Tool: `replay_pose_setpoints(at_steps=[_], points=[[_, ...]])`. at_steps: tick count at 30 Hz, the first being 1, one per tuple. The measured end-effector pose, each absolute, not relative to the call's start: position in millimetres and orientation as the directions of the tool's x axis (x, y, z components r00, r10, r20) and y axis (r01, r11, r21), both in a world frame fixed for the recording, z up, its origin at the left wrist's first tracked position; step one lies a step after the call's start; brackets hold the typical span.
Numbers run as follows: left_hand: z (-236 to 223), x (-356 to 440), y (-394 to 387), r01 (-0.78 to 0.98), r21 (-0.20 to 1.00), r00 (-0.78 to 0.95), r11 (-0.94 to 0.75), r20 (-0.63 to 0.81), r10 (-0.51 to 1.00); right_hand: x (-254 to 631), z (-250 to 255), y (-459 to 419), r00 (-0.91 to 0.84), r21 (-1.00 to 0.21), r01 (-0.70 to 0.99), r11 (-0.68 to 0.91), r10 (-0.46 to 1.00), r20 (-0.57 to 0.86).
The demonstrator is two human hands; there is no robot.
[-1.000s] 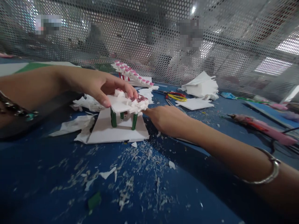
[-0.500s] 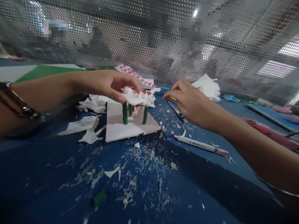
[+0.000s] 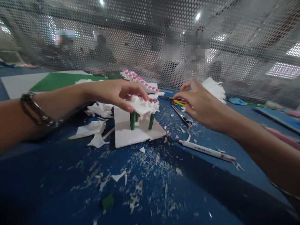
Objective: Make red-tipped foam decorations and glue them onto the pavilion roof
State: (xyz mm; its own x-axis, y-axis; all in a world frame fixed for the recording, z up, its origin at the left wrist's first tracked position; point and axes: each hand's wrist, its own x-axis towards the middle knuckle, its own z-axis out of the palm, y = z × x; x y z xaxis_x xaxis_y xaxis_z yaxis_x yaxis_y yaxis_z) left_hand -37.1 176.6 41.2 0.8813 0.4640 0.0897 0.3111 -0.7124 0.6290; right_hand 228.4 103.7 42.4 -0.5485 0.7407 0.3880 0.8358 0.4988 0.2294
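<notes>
Your left hand [image 3: 114,90], half-spread, holds the white roof [image 3: 142,108]; your right hand [image 3: 199,103], loosely curled, looks empty; marker [image 3: 207,150] lettering too tiny to read

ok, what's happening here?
A person's left hand has its thumb and fingers at the top of a small white-topped model on green posts. The right hand is raised near a yellow handle, apart from the model; whether it holds anything is unclear. A marker and paper scraps lie around.
</notes>
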Motion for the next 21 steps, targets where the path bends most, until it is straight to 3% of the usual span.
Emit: replay_pose_setpoints(at_steps=[4,8,10,15,21], points=[[41,-34,174,0.341,0.606,0.878,-0.719,0.067,0.473,229,44,105,-0.541,0.208,0.840,0.501,0.753,0.373],[42,-32,174,0.335,0.610,0.895,-0.718,0.033,0.446,229,50,104,-0.549,0.112,0.829,0.549,0.757,0.354],[43,-31,174,0.326,0.604,0.903,-0.727,0.028,0.429,228,55,102,-0.559,-0.018,0.799,0.601,0.753,0.348],[42,-31,175,0.313,0.583,0.909,-0.750,0.045,0.415,224,67,91,-0.567,-0.551,0.577,0.603,0.781,0.261],[40,-32,176,0.268,0.638,0.920,-0.722,0.053,0.388,217,71,82,-0.623,-0.867,0.258,0.426,0.760,0.188]])
